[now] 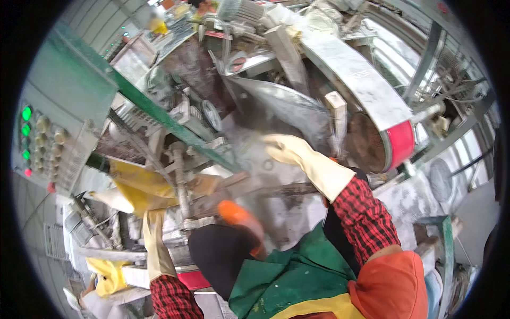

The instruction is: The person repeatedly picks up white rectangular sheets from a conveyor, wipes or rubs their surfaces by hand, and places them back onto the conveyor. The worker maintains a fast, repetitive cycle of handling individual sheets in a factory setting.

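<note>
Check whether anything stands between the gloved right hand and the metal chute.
Nothing visible does: the right hand, grip open, sits just below the metal chute with no object between, though the spot is blurred.

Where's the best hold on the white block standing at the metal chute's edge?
Probably the white block by its upper half, from the right, where the gloved right hand already sits just below; its tall narrow sides suit a pinch, and the metal chute crowds its left.
</note>
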`<act>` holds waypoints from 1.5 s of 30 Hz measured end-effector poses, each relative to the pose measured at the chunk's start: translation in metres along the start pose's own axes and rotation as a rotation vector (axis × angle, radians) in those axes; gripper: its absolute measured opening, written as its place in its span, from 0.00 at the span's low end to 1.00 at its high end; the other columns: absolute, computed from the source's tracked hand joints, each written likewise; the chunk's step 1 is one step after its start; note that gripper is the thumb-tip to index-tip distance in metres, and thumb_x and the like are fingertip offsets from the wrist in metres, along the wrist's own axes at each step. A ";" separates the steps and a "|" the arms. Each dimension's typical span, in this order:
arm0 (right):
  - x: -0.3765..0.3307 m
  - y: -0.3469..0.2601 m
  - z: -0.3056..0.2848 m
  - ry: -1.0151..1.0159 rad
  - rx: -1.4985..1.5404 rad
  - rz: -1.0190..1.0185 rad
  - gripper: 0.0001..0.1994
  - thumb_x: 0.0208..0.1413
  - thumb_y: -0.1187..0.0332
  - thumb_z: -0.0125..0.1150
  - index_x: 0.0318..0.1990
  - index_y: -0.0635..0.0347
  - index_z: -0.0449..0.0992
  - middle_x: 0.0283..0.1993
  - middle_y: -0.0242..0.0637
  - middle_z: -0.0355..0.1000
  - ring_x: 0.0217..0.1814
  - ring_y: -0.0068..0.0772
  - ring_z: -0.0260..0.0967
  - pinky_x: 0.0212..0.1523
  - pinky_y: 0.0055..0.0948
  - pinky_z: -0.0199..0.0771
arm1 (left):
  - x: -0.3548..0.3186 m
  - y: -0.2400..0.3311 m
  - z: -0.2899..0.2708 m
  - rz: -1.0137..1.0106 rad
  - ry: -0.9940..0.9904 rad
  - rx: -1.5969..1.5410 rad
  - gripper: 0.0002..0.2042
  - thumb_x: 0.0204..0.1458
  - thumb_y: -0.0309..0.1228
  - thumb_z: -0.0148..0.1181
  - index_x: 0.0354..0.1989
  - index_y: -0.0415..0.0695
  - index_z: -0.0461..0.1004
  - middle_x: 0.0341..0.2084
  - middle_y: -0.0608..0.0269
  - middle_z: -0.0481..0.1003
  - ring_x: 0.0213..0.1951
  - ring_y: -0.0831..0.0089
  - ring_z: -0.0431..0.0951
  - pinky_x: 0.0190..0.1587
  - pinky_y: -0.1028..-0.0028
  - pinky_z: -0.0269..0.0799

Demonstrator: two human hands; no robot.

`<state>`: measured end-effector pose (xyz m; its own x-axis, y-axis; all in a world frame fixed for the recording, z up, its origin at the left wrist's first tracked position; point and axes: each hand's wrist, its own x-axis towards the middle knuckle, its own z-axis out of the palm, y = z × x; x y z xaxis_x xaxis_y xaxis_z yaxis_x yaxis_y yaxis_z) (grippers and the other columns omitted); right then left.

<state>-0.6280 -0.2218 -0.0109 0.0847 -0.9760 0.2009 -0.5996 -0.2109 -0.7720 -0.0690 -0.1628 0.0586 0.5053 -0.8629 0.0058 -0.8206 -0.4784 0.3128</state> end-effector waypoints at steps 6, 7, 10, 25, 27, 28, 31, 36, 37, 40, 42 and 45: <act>-0.011 -0.021 0.008 -0.517 -0.020 0.451 0.15 0.59 0.53 0.58 0.50 0.43 0.80 0.33 0.44 0.79 0.33 0.46 0.76 0.39 0.41 0.74 | -0.091 -0.127 -0.032 -0.609 0.045 0.285 0.47 0.47 0.62 0.64 0.71 0.46 0.60 0.71 0.46 0.57 0.71 0.57 0.58 0.72 0.61 0.53; -0.014 -0.018 0.017 -0.486 -0.310 0.098 0.14 0.62 0.53 0.56 0.51 0.41 0.79 0.28 0.43 0.77 0.30 0.45 0.73 0.36 0.39 0.71 | -0.096 -0.153 -0.030 -0.622 0.055 0.272 0.48 0.45 0.63 0.65 0.70 0.44 0.61 0.70 0.45 0.58 0.70 0.56 0.60 0.71 0.62 0.55; -0.012 0.005 0.025 -0.481 -0.136 0.296 0.14 0.62 0.56 0.55 0.54 0.38 0.76 0.30 0.45 0.78 0.32 0.48 0.75 0.36 0.42 0.72 | -0.143 -0.098 -0.010 -0.341 0.091 -0.109 0.47 0.45 0.60 0.67 0.69 0.41 0.62 0.69 0.43 0.58 0.69 0.51 0.59 0.70 0.61 0.56; -0.012 0.001 0.020 -0.344 -0.332 0.032 0.16 0.62 0.52 0.52 0.45 0.50 0.80 0.34 0.38 0.79 0.37 0.34 0.74 0.38 0.37 0.71 | -0.102 -0.182 0.015 -0.624 0.316 -0.497 0.31 0.40 0.32 0.64 0.58 0.45 0.70 0.49 0.55 0.75 0.44 0.62 0.77 0.46 0.60 0.75; -0.014 0.001 0.001 -0.432 -0.190 0.133 0.16 0.60 0.56 0.54 0.53 0.43 0.76 0.40 0.44 0.79 0.42 0.46 0.77 0.42 0.45 0.75 | -0.125 -0.131 -0.018 -0.664 0.118 -0.847 0.18 0.47 0.38 0.57 0.49 0.55 0.73 0.52 0.62 0.74 0.50 0.60 0.74 0.45 0.46 0.70; -0.011 -0.014 0.002 -0.458 -0.122 0.104 0.17 0.59 0.57 0.54 0.56 0.42 0.75 0.41 0.46 0.79 0.43 0.49 0.77 0.43 0.46 0.76 | -0.125 -0.179 -0.050 -0.555 0.018 -1.065 0.16 0.49 0.41 0.56 0.48 0.56 0.72 0.53 0.66 0.73 0.54 0.60 0.71 0.48 0.41 0.65; -0.017 -0.012 -0.013 -0.408 -0.234 0.048 0.20 0.59 0.59 0.55 0.59 0.40 0.74 0.43 0.48 0.79 0.45 0.51 0.78 0.45 0.48 0.76 | -0.139 -0.118 -0.090 -0.675 0.030 -0.936 0.28 0.50 0.45 0.54 0.64 0.62 0.65 0.63 0.71 0.66 0.61 0.59 0.66 0.47 0.40 0.65; -0.011 -0.007 0.023 -0.405 0.054 -0.075 0.23 0.60 0.59 0.56 0.63 0.42 0.71 0.45 0.47 0.79 0.47 0.49 0.77 0.48 0.43 0.76 | -0.165 0.023 -0.126 -0.310 -0.054 -0.913 0.41 0.43 0.44 0.67 0.71 0.56 0.61 0.65 0.63 0.67 0.59 0.60 0.69 0.43 0.57 0.69; -0.010 0.012 0.042 -0.355 0.227 -0.050 0.23 0.59 0.59 0.58 0.63 0.43 0.72 0.44 0.47 0.79 0.46 0.47 0.78 0.47 0.41 0.76 | -0.159 0.061 -0.119 -0.247 -0.087 -0.910 0.42 0.41 0.42 0.70 0.70 0.55 0.62 0.63 0.63 0.69 0.59 0.61 0.70 0.44 0.57 0.69; -0.007 -0.010 0.047 -0.429 0.257 0.021 0.17 0.63 0.63 0.61 0.59 0.50 0.77 0.48 0.41 0.79 0.52 0.34 0.77 0.56 0.32 0.74 | -0.137 0.143 -0.083 -0.085 -0.243 -0.893 0.41 0.40 0.41 0.70 0.69 0.53 0.65 0.61 0.65 0.71 0.59 0.66 0.71 0.53 0.63 0.67; -0.004 0.005 0.057 -0.360 0.689 0.026 0.21 0.63 0.60 0.62 0.61 0.55 0.74 0.49 0.42 0.79 0.49 0.34 0.78 0.51 0.30 0.78 | -0.122 0.207 -0.049 0.100 -0.417 -0.955 0.41 0.39 0.32 0.70 0.69 0.45 0.64 0.64 0.60 0.68 0.59 0.66 0.72 0.57 0.68 0.69; 0.001 -0.030 0.056 -0.398 1.175 0.293 0.29 0.66 0.55 0.59 0.69 0.58 0.64 0.51 0.46 0.76 0.46 0.35 0.78 0.48 0.31 0.80 | -0.125 0.283 -0.015 0.272 -0.542 -0.809 0.40 0.41 0.22 0.68 0.69 0.43 0.63 0.65 0.58 0.67 0.65 0.65 0.67 0.65 0.67 0.63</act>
<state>-0.5658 -0.2196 -0.0212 0.4234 -0.8999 -0.1040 0.4085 0.2922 -0.8647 -0.3601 -0.1876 0.1608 -0.0265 -0.9802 -0.1964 -0.3607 -0.1739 0.9163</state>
